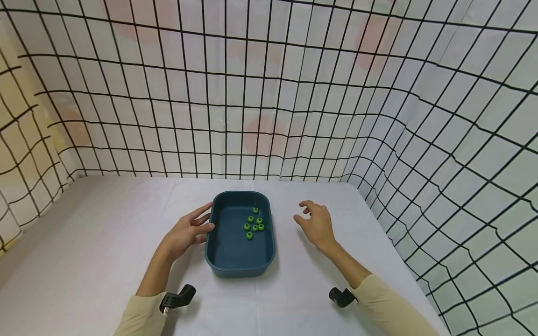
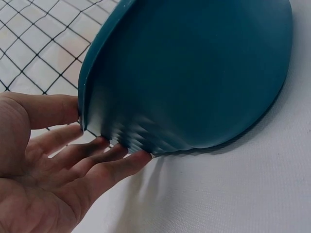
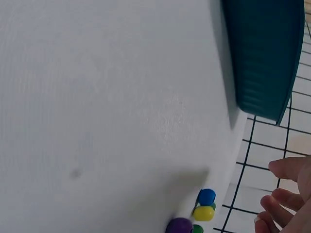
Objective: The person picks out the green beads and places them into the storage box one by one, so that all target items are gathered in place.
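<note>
A deep blue-green tray (image 1: 227, 254) stands on the white cloth, with several small green beads (image 1: 255, 228) scattered over the right half of its floor. My left hand (image 1: 187, 233) holds the tray's left side: the thumb (image 2: 53, 110) laps onto the rim and the other fingers (image 2: 114, 170) lie against the outer wall. To the right of the tray, apart from it, my right hand (image 1: 317, 226) hovers with loosely bent fingers and nothing visible between them. In the right wrist view, a blue bead (image 3: 206, 197), a yellow bead (image 3: 203, 213), a purple bead (image 3: 179, 226) and bits of green lie near that hand.
A black wire grid (image 1: 225, 112) backed with white sheeting encloses the table at the back and sides. White cloth (image 1: 105, 224) covers the tabletop. Each wrist carries a small black camera mount (image 1: 178, 297). The head view does not show the coloured beads beside the right hand.
</note>
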A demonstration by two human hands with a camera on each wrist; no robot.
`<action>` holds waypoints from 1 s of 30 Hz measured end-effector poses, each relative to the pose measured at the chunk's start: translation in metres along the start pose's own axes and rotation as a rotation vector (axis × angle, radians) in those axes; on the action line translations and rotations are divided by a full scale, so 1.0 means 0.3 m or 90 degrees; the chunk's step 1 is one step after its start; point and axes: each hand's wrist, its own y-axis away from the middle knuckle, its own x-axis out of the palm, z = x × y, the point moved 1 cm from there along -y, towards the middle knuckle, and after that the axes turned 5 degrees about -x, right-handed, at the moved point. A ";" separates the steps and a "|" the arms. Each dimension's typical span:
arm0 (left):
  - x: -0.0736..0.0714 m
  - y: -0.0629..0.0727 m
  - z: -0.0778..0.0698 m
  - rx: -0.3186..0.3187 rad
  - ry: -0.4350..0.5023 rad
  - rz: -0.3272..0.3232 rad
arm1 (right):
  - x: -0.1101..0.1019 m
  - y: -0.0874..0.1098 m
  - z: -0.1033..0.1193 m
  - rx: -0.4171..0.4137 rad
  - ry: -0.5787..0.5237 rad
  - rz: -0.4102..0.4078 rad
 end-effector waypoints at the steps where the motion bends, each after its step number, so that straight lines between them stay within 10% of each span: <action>1: 0.000 0.001 0.001 0.000 -0.001 0.000 | -0.004 0.000 -0.006 0.006 0.000 0.004; 30: 0.003 0.006 0.006 -0.001 -0.026 0.004 | -0.011 -0.006 -0.120 0.072 0.009 0.050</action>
